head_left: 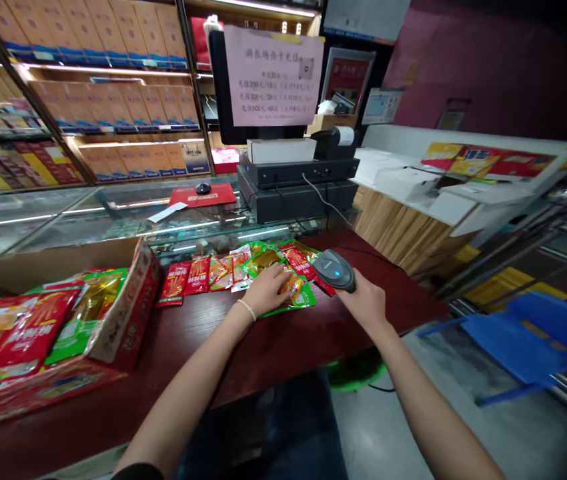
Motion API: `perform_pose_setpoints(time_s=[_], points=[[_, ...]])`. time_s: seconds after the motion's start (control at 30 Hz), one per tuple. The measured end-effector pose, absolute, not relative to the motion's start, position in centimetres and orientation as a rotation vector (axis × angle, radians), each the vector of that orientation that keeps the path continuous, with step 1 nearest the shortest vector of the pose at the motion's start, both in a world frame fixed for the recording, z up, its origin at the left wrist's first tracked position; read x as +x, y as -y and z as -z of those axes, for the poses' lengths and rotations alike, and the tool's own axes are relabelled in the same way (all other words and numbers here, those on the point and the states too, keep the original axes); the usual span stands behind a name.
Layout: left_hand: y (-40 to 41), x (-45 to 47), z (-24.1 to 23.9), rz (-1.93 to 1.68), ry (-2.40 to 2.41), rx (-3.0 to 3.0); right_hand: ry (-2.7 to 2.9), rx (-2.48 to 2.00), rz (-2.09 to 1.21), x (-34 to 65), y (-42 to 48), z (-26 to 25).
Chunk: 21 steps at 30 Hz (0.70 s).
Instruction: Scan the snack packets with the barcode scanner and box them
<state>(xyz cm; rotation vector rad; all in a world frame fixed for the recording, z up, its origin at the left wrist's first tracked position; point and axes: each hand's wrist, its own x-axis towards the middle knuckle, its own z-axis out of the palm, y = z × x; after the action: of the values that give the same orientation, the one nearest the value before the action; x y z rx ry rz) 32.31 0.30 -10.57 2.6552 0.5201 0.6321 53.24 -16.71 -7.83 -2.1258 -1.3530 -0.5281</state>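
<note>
Right hand [367, 301] is gripping barcode scanner [334, 270] | left hand [268, 288], fingers flat, is pressing green snack packet [297, 298] | counter's [283, 340] far edge

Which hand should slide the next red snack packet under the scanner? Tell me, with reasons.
Left, probably. The left hand already rests flat on the green packet, beside the red snack packets. The right hand has its grip closed on the barcode scanner, so it is occupied.

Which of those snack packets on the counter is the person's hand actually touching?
The green-edged packet at the row's right end: the left hand rests on it, beside the scanner. The red packets farther left lie untouched.
</note>
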Motion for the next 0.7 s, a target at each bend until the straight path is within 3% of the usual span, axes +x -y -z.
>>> perform_pose_setpoints(time_s=[0.13,0.37,0.6,0.7], points=[[-0.7,33.0,11.6,-0.524,-0.54,2.645,1.338,-2.126,0.534,53.8,17.1,8.3],[-0.6,31.7,11.5,-0.668,-0.549,2.648,1.355,-2.104,0.535,53.6,16.0,9.3],[-1.9,26.7,11.0,-1.285,-1.014,2.149,1.368,-2.012,0.546,51.9,13.3,8.1],[-3.3,24.7,11.1,-1.369,-1.178,1.817,1.38,-1.947,0.562,50.6,11.3,7.5]])
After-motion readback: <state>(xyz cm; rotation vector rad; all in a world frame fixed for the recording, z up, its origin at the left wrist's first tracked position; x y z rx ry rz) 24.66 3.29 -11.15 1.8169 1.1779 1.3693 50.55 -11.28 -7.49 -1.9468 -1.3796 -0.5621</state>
